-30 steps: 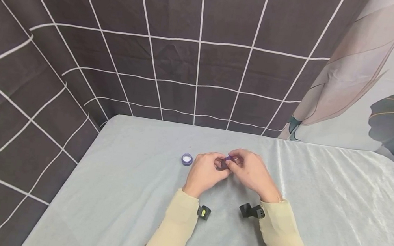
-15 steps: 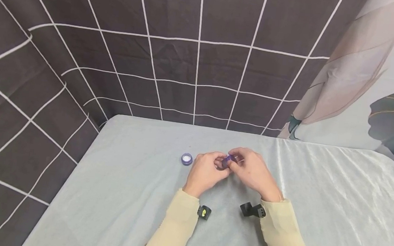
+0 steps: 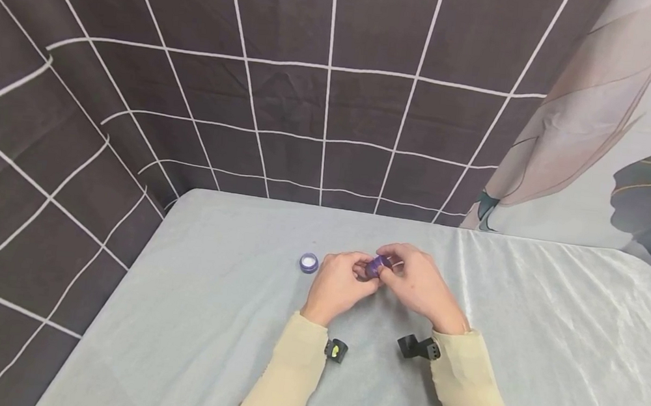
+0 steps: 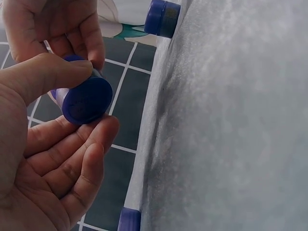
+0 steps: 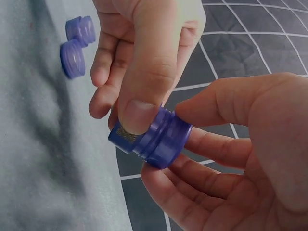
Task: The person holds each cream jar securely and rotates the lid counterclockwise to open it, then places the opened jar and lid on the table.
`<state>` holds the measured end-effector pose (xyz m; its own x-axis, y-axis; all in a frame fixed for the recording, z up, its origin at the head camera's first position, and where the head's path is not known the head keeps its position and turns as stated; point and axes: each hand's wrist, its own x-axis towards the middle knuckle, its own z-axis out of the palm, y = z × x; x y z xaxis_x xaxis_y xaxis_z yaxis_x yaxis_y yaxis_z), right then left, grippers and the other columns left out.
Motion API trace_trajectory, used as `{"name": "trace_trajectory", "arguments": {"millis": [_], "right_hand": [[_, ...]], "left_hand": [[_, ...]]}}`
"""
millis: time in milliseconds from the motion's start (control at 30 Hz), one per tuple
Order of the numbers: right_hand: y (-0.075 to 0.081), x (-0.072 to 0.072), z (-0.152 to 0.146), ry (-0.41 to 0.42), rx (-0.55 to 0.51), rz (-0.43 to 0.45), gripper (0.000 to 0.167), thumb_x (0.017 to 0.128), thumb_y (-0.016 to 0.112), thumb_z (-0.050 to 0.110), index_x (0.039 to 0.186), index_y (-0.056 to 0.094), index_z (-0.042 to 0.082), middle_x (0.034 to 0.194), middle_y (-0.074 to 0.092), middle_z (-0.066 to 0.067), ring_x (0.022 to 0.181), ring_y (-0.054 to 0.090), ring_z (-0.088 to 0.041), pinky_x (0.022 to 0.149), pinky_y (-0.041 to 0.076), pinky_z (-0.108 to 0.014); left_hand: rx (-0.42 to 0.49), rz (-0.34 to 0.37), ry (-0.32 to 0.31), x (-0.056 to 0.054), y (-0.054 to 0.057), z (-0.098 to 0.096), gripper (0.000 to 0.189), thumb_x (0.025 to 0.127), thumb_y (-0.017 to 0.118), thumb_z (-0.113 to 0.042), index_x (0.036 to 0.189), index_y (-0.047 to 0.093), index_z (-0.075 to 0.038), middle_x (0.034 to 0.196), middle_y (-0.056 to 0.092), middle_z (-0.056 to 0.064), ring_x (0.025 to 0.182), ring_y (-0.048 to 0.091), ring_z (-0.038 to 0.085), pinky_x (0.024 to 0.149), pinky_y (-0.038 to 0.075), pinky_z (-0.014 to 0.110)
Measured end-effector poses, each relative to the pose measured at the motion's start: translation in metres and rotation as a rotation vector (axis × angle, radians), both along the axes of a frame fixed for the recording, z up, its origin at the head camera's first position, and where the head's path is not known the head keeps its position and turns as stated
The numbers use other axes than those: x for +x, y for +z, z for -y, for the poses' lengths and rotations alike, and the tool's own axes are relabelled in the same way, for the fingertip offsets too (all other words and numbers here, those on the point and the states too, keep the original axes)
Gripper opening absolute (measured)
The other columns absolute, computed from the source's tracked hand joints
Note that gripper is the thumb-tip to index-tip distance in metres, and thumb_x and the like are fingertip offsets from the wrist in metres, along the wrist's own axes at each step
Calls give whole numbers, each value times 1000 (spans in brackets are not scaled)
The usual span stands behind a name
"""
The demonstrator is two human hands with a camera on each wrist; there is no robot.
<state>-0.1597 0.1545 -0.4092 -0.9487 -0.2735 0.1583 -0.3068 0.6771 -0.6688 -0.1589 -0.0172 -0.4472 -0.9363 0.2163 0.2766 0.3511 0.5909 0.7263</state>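
Between both hands is a small purple screw-top container (image 3: 377, 266), raised over the table. My left hand (image 3: 341, 280) pinches its narrower end, which carries a gold-brown label, with the thumb on top. The thumb and fingertips of my right hand (image 3: 415, 283) grip the wider ridged ring, as the right wrist view shows. A round flat blue-purple end (image 4: 88, 103) faces the left wrist camera. To the left of my left hand, a purple ring-shaped piece (image 3: 309, 263) with a white centre lies on the cloth.
Pale blue velvety cloth covers the table (image 3: 202, 322). Two purple pieces, one upper (image 5: 81, 31) and one lower (image 5: 72, 58), appear beyond the left hand in the right wrist view. A dark gridded drape (image 3: 289, 95) hangs behind, with a leaf-patterned curtain (image 3: 591, 137) at right.
The container has turned slightly in my fingers, so more of its purple side shows. Both hands stay almost in place; the ring-shaped piece on the cloth has not moved.
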Motion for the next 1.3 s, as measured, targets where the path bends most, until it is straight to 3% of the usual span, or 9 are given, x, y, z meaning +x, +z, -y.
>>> {"name": "trace_trajectory", "arguments": {"millis": [500,1000,1300], "right_hand": [[0,-3,-3,-1,-38,-37,31,89,63,7,118,67,-2,105,70,-17,89,70,-30,82,56,-47],[0,-2,-4,-48,-29,-32,31,86,64,8,115,69,-2,106,67,-18,93,69,-31,85,55,-46],[1,-1,-4,-78,3,4,33,86,63,10,116,69,-2,104,72,-17,90,72,-28,83,55,-47]], "left_hand": [[-8,-16,38,-1,-1,0,42,78,81,-30,115,75,-10,90,76,-3,76,67,2,79,51,24],[33,16,58,0,-2,0,35,77,81,-23,109,76,-8,86,75,-3,73,66,2,70,52,20],[0,21,74,-1,-4,0,36,77,82,-24,109,75,-10,84,75,-5,72,64,0,70,51,20]]}}
